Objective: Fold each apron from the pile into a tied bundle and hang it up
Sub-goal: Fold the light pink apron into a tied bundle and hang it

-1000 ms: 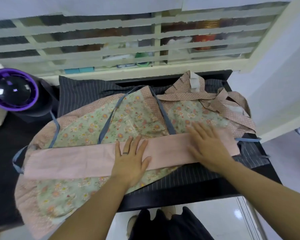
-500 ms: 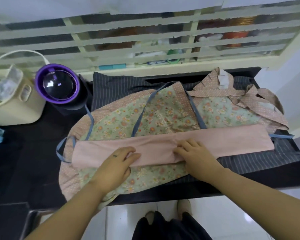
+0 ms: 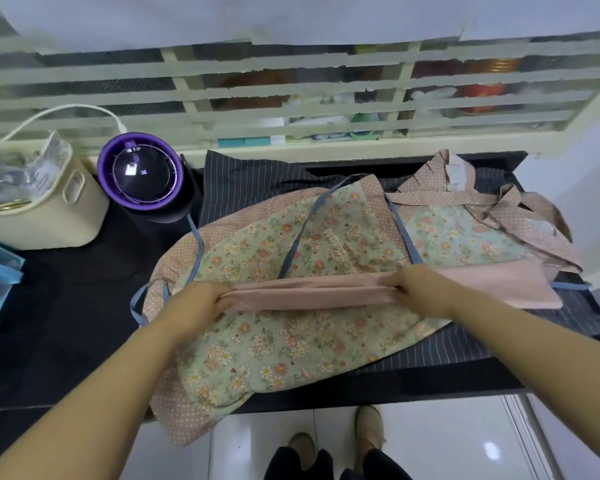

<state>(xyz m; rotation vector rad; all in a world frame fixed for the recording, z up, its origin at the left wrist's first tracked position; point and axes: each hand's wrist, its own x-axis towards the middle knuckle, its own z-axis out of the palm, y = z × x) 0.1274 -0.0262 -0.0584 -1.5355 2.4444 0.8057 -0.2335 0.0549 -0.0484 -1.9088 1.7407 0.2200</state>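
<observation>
Two pinches are clamping the folded pink apron (image 3: 312,296), which is lying crosswise on the floral apron (image 3: 291,351) (long axis side to side): left hand (image 3: 196,306) gripping its left end, right hand (image 3: 418,289) gripping midway, the free length trailing beyond it.

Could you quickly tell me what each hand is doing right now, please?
Left hand: grips the folded pink apron.
Right hand: grips it too.

Your left hand (image 3: 191,306) and right hand (image 3: 420,285) curl into the folded pink apron (image 3: 312,294), so your fingertips are hidden in its fold. Beyond your fingers, the floral apron (image 3: 274,348) covers most of the striped apron (image 3: 250,178); farther off, jars (image 3: 482,91) behind slats (image 3: 291,109) are blurred.
</observation>
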